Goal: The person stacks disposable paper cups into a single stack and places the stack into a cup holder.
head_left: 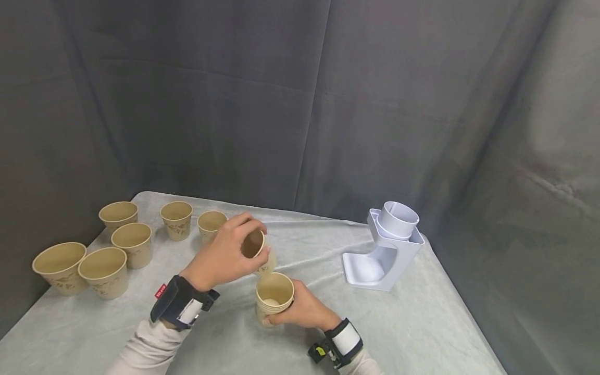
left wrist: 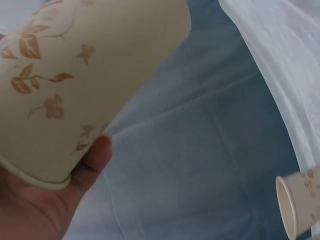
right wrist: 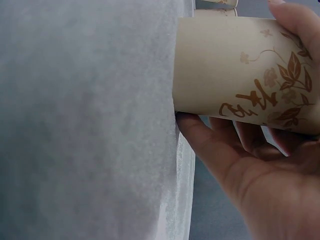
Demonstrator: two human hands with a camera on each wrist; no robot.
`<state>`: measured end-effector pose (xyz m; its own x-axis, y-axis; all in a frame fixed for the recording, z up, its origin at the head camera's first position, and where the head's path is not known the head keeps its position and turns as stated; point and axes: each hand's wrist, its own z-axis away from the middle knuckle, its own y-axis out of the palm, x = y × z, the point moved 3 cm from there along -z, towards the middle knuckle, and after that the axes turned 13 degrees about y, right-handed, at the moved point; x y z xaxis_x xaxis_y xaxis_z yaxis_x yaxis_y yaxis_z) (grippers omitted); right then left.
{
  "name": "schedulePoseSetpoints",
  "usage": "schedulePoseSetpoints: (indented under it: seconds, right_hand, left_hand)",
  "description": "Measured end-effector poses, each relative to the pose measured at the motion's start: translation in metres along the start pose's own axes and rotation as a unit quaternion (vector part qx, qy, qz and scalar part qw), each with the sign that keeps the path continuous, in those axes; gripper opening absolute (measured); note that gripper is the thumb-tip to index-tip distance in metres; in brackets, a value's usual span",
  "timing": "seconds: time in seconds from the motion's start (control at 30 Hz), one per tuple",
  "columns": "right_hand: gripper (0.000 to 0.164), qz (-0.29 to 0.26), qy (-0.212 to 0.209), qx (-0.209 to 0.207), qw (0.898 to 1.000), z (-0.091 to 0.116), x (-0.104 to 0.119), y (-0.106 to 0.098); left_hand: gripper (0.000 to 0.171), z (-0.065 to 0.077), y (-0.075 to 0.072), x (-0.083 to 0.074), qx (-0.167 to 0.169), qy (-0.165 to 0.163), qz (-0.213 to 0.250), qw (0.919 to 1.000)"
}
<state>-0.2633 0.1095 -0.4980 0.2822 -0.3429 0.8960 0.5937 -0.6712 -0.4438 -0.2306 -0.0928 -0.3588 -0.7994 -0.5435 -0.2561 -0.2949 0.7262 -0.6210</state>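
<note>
My left hand (head_left: 220,258) holds a tan paper cup (head_left: 253,245) by its upper part, raised and tilted close above and behind the stack. Brown leaves and flowers are printed on this cup's side (left wrist: 100,75) in the left wrist view. Lower down, my right hand (head_left: 307,308) grips a stack of nested paper cups (head_left: 274,285), its several rims set close together. In the right wrist view the fingers curl under the stack's outer cup (right wrist: 225,65), which stands upright at the cloth.
Several more tan cups stand on the left of the cloth-covered table (head_left: 408,333), among them one cup (head_left: 176,213) at the back and a wide cup (head_left: 60,263) near the left edge. A pale plastic stand (head_left: 384,255) with a round tube on top occupies the right side. Grey curtains (head_left: 234,104) hang behind.
</note>
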Motion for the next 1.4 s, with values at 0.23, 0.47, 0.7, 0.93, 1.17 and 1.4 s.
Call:
schedulePoseSetpoints:
  seconds: [0.23,0.47,0.7,0.93,1.17,1.4]
  right_hand:
    - [0.066,0.009,0.008,0.007,1.000,0.001,0.000,0.000]
    - [0.065,0.005,0.015,0.014,1.000,0.002,0.003,0.000]
    - [0.059,0.008,0.017,0.020,1.000,0.001,0.000,0.000]
    - [0.057,0.035,0.004,0.019,0.999,0.001,0.001,-0.001]
    - [0.063,0.074,-0.004,0.008,0.997,0.001,0.003,0.000]
    - [0.063,0.082,-0.016,-0.005,0.997,0.002,0.004,-0.001]
  left_hand:
    - [0.018,-0.004,0.014,-0.014,0.014,0.032,0.029,0.9990]
    - [0.018,0.001,0.033,-0.017,0.071,0.055,0.041,0.9952]
    - [0.020,0.008,0.051,-0.022,0.090,0.099,-0.005,0.9910]
    - [0.021,0.013,0.072,-0.024,0.123,0.105,-0.055,0.9853]
    - [0.025,0.020,0.083,-0.022,0.115,0.096,-0.052,0.9873]
    - [0.026,0.029,0.091,-0.020,0.084,0.083,-0.039,0.9922]
